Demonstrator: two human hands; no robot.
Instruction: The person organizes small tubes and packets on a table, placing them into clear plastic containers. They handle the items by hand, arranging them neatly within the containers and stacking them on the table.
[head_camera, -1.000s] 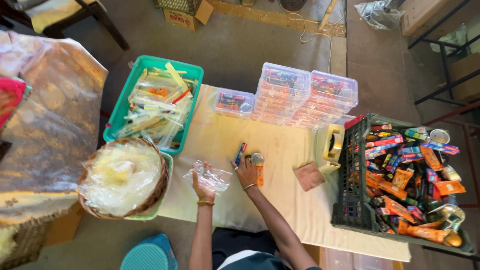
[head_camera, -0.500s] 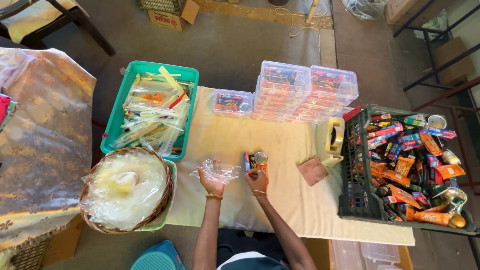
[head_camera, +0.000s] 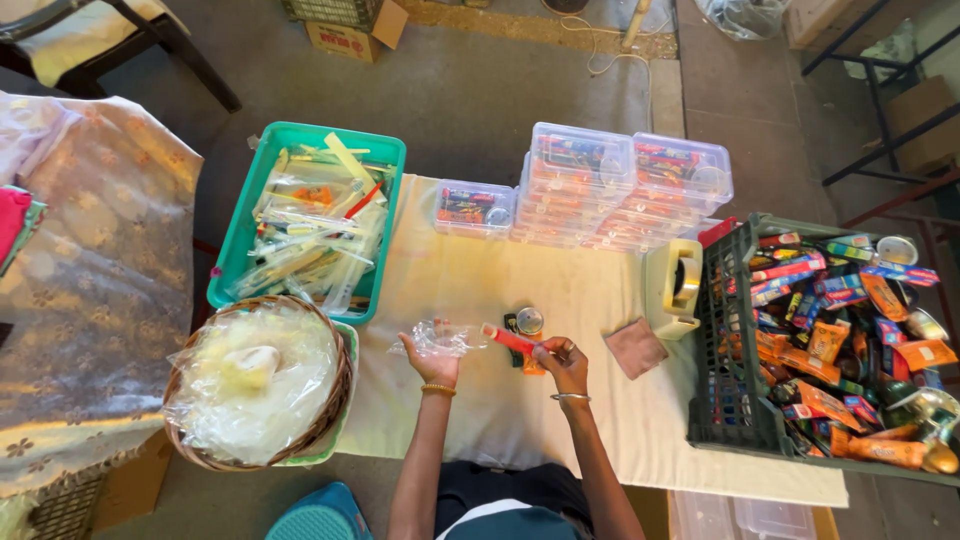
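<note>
head view, red tube (head_camera: 508, 340) in right grip (head_camera: 562, 364)

Green tray (head_camera: 232, 262) of packets, wicker basket (head_camera: 338, 392), dark crate (head_camera: 722, 370), tape dispenser (head_camera: 672, 282).

Table centre w/ hands (head_camera: 500, 355) at lower middle; tray (head_camera: 232, 262) & basket (head_camera: 330, 400) at left, stacked boxes (head_camera: 620, 185) upper centre, crate (head_camera: 722, 340) right.
</note>
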